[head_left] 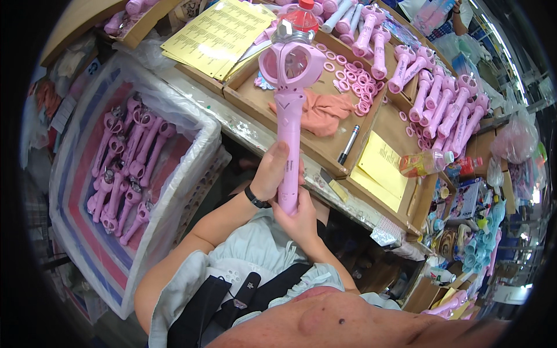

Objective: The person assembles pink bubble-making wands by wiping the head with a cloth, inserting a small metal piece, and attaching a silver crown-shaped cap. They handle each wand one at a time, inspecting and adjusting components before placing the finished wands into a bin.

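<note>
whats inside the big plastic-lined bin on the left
The bin holds a loose pile of pink wands with silver tops. Whatever lies beneath that pile, and the bin's bottom, is covered.

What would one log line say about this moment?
left hand: grips pink toy wand shaft | right hand: holds wand's lower end | wand: upright over cardboard tray | left: lined bin of wands

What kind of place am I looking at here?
Probably a toy assembly bench: both hands hold one pink wand, dozens more fill the lined bin and the cardboard trays, beside loose pink rings.
</note>
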Action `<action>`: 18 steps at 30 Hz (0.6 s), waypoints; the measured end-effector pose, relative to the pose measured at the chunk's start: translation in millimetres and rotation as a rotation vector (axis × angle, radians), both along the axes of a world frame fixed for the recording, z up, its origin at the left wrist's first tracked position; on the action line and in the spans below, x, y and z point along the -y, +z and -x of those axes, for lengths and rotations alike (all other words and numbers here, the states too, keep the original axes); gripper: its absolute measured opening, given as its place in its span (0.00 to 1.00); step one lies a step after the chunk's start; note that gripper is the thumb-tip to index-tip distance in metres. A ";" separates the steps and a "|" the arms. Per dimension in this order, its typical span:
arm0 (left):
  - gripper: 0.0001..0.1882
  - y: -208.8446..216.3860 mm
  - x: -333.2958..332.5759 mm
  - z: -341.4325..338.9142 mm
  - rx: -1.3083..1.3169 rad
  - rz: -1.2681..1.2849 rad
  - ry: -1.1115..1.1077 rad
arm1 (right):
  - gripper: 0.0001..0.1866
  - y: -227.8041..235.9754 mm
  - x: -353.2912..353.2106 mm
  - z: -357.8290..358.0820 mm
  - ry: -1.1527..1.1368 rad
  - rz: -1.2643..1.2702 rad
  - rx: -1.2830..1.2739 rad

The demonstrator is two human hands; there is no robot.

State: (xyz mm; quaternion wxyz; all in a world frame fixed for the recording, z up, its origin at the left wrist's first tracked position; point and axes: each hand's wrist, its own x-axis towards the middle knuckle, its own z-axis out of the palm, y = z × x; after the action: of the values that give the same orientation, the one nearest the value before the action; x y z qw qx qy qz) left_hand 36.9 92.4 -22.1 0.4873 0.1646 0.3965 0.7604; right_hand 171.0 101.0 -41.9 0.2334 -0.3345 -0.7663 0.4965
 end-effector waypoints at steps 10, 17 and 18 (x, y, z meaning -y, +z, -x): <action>0.34 -5.8 7.0 -5.3 -0.047 -0.117 -0.033 | 0.30 -16.2 -1.2 -10.7 0.054 0.031 -0.058; 0.19 14.6 3.0 17.4 -0.100 -0.101 0.065 | 0.29 -47.4 10.3 -26.8 0.232 0.322 -0.152; 0.17 15.6 3.7 17.7 -0.114 -0.086 0.074 | 0.29 -50.3 12.2 -27.4 0.246 0.341 -0.151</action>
State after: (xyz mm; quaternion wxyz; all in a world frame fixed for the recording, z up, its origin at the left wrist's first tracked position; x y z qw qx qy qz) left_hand 19.2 88.7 -6.5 0.4280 0.2137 0.3964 0.7836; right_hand 198.4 88.8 -92.2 0.1678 -0.2350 -0.6865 0.6674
